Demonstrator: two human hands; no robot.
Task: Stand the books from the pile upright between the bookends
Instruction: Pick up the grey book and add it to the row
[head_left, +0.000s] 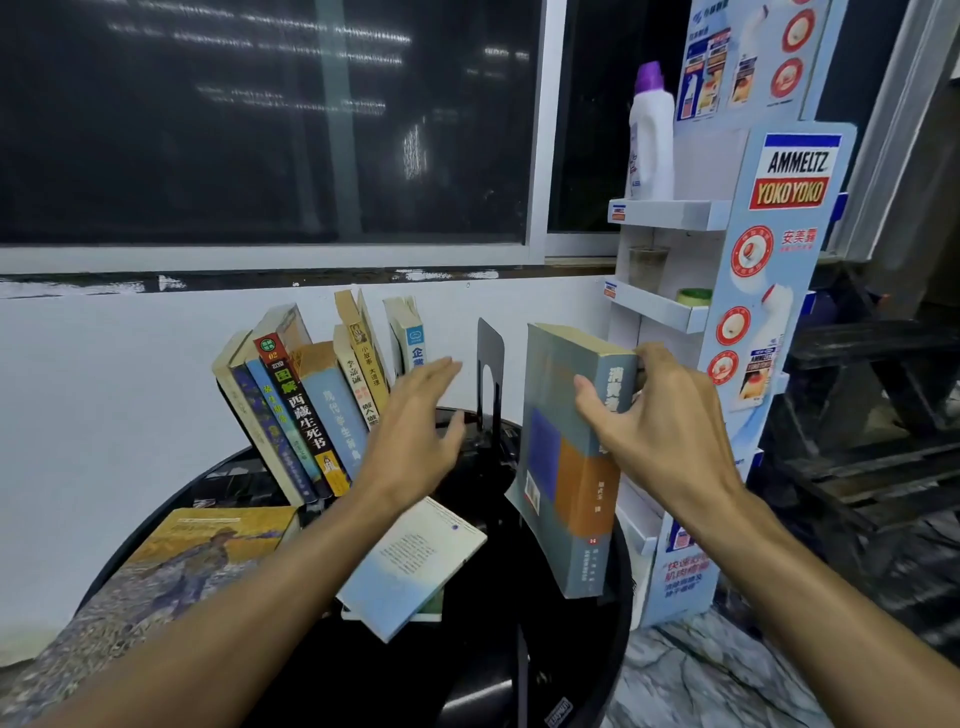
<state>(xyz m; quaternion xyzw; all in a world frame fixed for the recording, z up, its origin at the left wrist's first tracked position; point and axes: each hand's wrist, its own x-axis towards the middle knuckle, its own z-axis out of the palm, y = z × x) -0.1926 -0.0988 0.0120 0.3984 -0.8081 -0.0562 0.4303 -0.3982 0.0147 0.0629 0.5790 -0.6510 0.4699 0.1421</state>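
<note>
Thick grey book (569, 467) is gripped near the spine top by right hand (660, 415) and held upright at table's (322, 670) right edge, outside black bookend (491, 374). Left hand (415, 431) is flat and empty at the leaning book row (296, 405), probably to open a gap.

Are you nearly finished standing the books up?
More than halfway, it looks. A row of books already stands, leaning, left of the black bookend. The right hand holds a thick grey book upright, not yet in the row; the left hand is open by the row. Lying flat on the table: a painting-cover book and a light blue book.
</note>
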